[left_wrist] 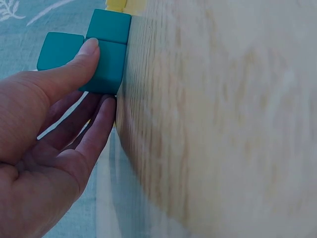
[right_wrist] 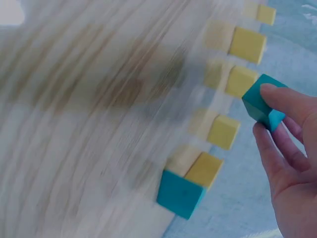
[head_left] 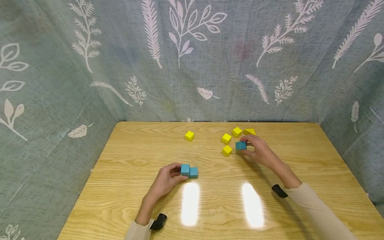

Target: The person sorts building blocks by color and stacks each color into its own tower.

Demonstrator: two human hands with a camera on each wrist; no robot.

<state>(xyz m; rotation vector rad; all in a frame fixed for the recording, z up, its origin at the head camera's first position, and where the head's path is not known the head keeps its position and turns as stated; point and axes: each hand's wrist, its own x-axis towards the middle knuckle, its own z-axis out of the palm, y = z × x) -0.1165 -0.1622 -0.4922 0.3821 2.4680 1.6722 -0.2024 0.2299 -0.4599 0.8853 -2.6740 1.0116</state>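
My left hand (head_left: 165,180) is at a small group of blue blocks on the table. In the left wrist view its thumb lies on the near lower block (left_wrist: 106,72), with the fingers around the far side. Another lower block (left_wrist: 109,25) adjoins it, and an upper block (left_wrist: 59,49) sits above table level. My right hand (head_left: 260,150) pinches a blue block (right_wrist: 265,101) between thumb and fingers, raised off the table. In the right wrist view a further blue block (right_wrist: 181,193) rests on the table; the hand hides it in the head view.
Several yellow blocks lie near my right hand, among them a cube (head_left: 227,150), another cube (head_left: 237,132) and a wedge-shaped one (head_left: 249,132). A lone yellow cube (head_left: 189,136) lies farther left. Patterned cloth (head_left: 168,83) hangs along the wooden table's (head_left: 135,153) back edge.
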